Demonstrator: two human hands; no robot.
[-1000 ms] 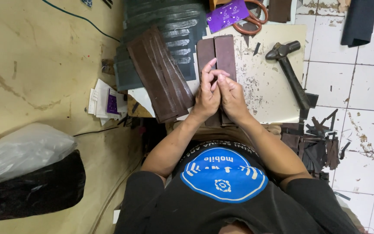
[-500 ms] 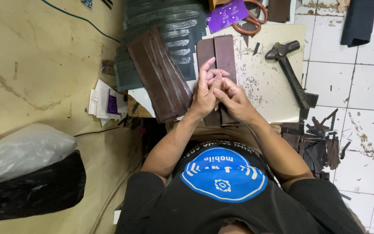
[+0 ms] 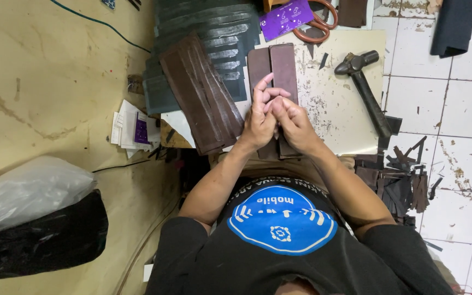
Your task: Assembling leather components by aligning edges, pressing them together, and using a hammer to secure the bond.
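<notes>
Head view: looks straight down at a person seated at a low work board, upper centre of frame.
Left hand [image 3: 259, 117]: on the brown leather piece, index finger stretched up along it, other fingers curled against the right hand.
Right hand [image 3: 293, 123]: pressed against the left, fingers bent inward; can't tell whether it pinches anything, the fingertips are hidden between the two hands.
Brown leather piece [image 3: 272, 68]: two narrow panels side by side, upright in frame, centre top; lower part covered by both hands.
Work board [image 3: 334, 109]: pale, scratched surface under the piece; near edge hidden by the forearms.
Second leather strip set [image 3: 200, 93]: longer brown piece, tilted, just left of the hands, lying partly on the dark stack.
Dark stack [image 3: 214, 33]: grey-green layered sheets, upper centre-left, top cut off by the frame edge.
Hammer [image 3: 364, 87]: dark head and handle, right of the board, well apart from the hands.
Scissors [image 3: 318, 24]: orange handles at top edge, partly under a purple card [image 3: 288, 16]; blades not visible.
Offcuts [image 3: 397, 177]: dark leather scraps on white tiles, right of centre; single pieces hard to separate.
Plastic bag [image 3: 28, 218]: clear over black, lower left, contents unreadable.
Paper stack [image 3: 132, 128]: left of the board, partly tucked under it.
</notes>
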